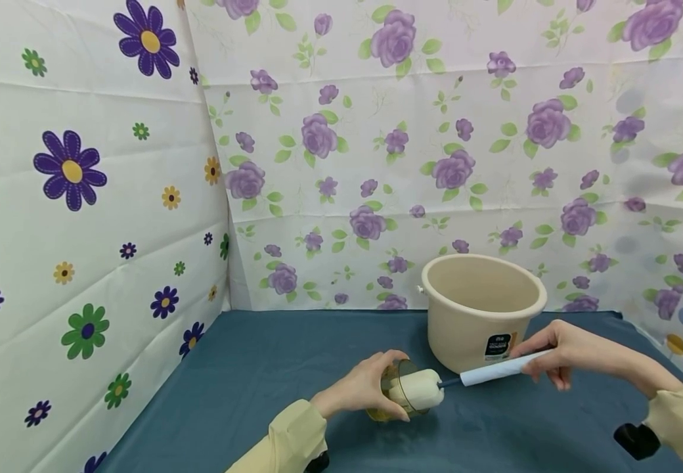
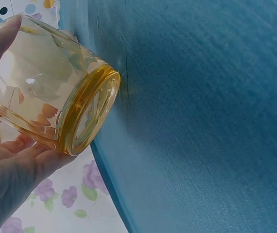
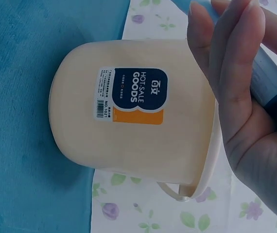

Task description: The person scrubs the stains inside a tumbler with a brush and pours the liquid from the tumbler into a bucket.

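My left hand point(image 1: 371, 387) grips an amber-tinted glass cup point(image 1: 390, 394), tilted on its side with its mouth toward the right. In the left wrist view the faceted cup point(image 2: 41, 77) shows its thick yellow base, close over the blue cloth. A bottle brush with a cream sponge head point(image 1: 425, 389) sits partly inside the cup's mouth. Its dark neck runs to a pale blue handle point(image 1: 495, 370), which my right hand point(image 1: 566, 355) holds between thumb and fingers. In the right wrist view the curled fingers point(image 3: 235, 58) partly hide the handle point(image 3: 267, 77).
A beige bucket point(image 1: 448, 328) with a label stands upright just behind the brush, near the back wall. Dark blue cloth point(image 1: 247, 368) covers the table. Flower-patterned sheets point(image 1: 318, 197) hang at the back and sides.
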The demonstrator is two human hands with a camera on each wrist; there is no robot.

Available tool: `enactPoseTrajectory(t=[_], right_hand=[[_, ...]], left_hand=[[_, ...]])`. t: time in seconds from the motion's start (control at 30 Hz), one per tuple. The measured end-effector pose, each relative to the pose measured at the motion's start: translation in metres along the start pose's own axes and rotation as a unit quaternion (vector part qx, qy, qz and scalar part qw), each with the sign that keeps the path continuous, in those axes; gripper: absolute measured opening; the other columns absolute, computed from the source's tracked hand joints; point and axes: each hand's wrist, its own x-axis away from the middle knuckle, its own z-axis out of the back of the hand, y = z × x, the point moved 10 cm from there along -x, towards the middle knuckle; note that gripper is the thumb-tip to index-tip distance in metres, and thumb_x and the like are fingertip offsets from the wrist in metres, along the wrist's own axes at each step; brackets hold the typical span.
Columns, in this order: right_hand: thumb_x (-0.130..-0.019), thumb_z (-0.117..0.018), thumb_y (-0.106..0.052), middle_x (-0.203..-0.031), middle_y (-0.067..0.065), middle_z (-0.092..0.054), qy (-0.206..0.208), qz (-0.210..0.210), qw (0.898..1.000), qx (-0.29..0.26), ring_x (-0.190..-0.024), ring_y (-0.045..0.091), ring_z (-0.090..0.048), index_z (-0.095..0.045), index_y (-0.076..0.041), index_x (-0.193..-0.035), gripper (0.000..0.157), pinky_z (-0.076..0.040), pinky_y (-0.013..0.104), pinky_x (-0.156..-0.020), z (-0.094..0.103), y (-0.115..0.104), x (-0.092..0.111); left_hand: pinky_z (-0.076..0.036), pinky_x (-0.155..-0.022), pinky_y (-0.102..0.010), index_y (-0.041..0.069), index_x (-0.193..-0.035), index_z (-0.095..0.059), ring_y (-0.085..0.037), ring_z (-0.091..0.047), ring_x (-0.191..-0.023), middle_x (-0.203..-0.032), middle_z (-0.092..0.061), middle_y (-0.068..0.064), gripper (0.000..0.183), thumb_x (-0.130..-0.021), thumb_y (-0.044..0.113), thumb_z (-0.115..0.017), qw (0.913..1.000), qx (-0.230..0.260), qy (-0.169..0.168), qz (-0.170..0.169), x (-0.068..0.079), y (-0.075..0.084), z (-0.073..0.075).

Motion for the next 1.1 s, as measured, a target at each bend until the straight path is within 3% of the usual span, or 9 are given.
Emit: enactPoseTrajectory(t=[0.33,0.87,1.1], right_hand=[[-0.09,-0.052,-0.002,-0.07,0.019,-0.062,-0.01,0.003,1.0,-0.016,-0.046,0.016,-0.056,-0.061,0.0,-0.116,0.026,-0.046,0.042,-0.04,-0.006,-0.001,-0.002],[-0.091,-0.051,-0.001,-0.075,0.017,-0.061,0.0,0.039,0.999,-0.003,-0.048,0.022,-0.057,-0.055,0.008,-0.118,0.029,-0.046,0.042,-0.041,-0.009,-0.003,-0.012],[-0.091,-0.052,0.0,-0.074,0.017,-0.061,0.008,0.049,0.999,0.001,-0.047,0.024,-0.056,-0.057,0.006,-0.117,0.027,-0.046,0.039,-0.04,-0.007,-0.007,-0.012]], left_hand=[[-0.043,-0.077,-0.032,0.029,-0.131,-0.038,-0.009,-0.046,-0.098,-0.113,-0.047,0.002,0.08,-0.064,0.041,-0.08,1.0,-0.005,0.002,0.001,0.0,0.001,0.001],[-0.042,-0.073,-0.031,0.029,-0.13,-0.039,-0.01,-0.046,-0.094,-0.11,-0.046,0.007,0.08,-0.063,0.04,-0.082,1.0,-0.007,0.001,0.006,-0.001,-0.001,-0.001],[-0.042,-0.071,-0.03,0.03,-0.13,-0.039,-0.01,-0.046,-0.09,-0.108,-0.046,0.007,0.08,-0.063,0.041,-0.081,0.9999,-0.008,0.002,0.009,-0.001,0.0,0.0]])
